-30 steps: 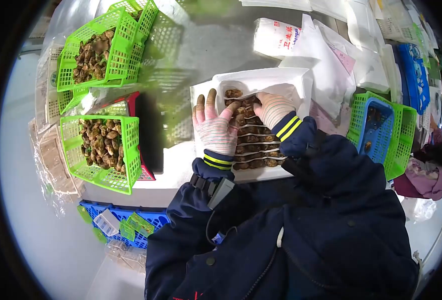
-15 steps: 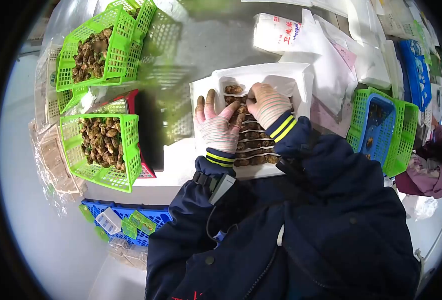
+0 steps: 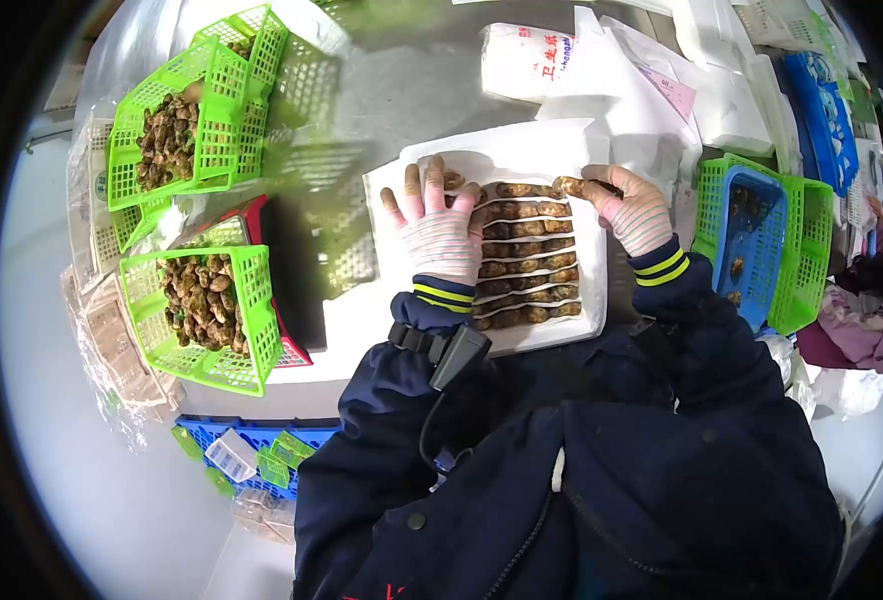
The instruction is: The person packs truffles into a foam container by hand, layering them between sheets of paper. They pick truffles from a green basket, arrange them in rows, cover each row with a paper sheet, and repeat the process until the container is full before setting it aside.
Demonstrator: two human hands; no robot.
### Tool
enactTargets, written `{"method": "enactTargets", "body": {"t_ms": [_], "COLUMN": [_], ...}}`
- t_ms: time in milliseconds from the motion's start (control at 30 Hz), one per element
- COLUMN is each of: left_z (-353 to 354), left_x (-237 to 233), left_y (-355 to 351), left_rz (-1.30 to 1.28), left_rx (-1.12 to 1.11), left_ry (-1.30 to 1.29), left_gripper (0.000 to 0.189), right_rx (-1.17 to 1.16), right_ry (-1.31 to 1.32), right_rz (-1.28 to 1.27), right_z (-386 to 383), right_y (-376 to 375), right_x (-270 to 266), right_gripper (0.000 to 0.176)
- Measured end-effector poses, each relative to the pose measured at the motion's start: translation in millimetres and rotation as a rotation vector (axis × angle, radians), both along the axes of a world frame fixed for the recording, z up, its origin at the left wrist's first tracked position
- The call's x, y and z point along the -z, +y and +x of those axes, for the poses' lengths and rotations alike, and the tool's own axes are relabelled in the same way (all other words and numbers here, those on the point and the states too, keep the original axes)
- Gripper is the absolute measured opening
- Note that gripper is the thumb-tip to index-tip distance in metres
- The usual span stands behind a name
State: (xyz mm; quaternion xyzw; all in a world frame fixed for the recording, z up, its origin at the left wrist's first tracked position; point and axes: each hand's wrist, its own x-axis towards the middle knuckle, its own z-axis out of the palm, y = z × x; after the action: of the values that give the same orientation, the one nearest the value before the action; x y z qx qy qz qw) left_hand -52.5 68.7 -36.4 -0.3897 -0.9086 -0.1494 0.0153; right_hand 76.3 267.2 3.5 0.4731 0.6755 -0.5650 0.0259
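A white box [image 3: 599,262] holds brown, knobbly, tuber-like pieces [image 3: 528,249] lying in several rows, with thin white strips between the rows. In a striped glove with bare-looking, soiled fingertips, my right hand [image 3: 634,210] pinches one brown knobbly piece [image 3: 568,187] over the box's right rim, beside the end of the top row [image 3: 525,190]. My left hand [image 3: 439,228], gloved alike, rests with fingers spread over the box's left side. Its thumb is against the left ends of the upper rows, and another piece [image 3: 453,180] shows partly behind its fingers.
Green baskets of similar pieces [image 3: 202,300] stand at left, with a red-edged tray [image 3: 258,222] behind. At right, a blue basket [image 3: 757,250] sits in a green one [image 3: 810,260]. White paper and a printed packet [image 3: 527,62] lie beyond the box.
My right hand has moved from the top rows out to the right rim, now with a piece between its fingers. My left hand has shifted slightly, uncovering more of the rows.
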Motion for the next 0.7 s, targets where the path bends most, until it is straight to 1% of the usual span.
{"method": "enactTargets", "body": {"t_ms": [67,167,300,400,433,567,667,700], "left_z": [0.1,-0.8,-7.5,-11.5,-12.6,-12.7,-14.0,-15.0], "left_x": [2.8,-1.3,-10.6,-6.8,-2.4,-4.2,0.0,1.7], "left_y": [-5.1,-10.0,1.8,9.0,10.6,8.2,5.8,6.5], "left_rz": [-0.016,-0.071,-0.139,-0.192,-0.158,-0.148,-0.075,-0.006], "left_rx": [0.019,0.021,0.062,0.061,0.061,0.079,0.074,0.065], "left_ry": [0.015,0.006,0.033,0.070,0.091,0.044,0.021,0.011], "left_gripper": [0.033,0.031,0.030,0.028,0.024,0.022,0.021,0.020], "right_rx": [0.000,0.000,-0.013,0.008,0.012,0.001,0.000,0.002], "right_ry": [0.039,-0.009,-0.044,-0.031,-0.031,0.002,0.038,0.020], "right_rz": [-0.031,-0.037,-0.040,-0.041,-0.043,-0.049,-0.050,-0.046], "right_z": [3.1,-1.2,-4.0,-2.3,-2.1,1.7,2.3,1.0], "right_y": [-0.8,-4.5,-6.6,-7.9,-7.9,-5.1,-5.4,-5.8], "right_x": [-1.4,-11.0,-11.4,-9.2,-8.9,-2.3,0.9,-1.3], "right_gripper": [0.030,0.030,0.030,0.030,0.030,0.030,0.029,0.029]}}
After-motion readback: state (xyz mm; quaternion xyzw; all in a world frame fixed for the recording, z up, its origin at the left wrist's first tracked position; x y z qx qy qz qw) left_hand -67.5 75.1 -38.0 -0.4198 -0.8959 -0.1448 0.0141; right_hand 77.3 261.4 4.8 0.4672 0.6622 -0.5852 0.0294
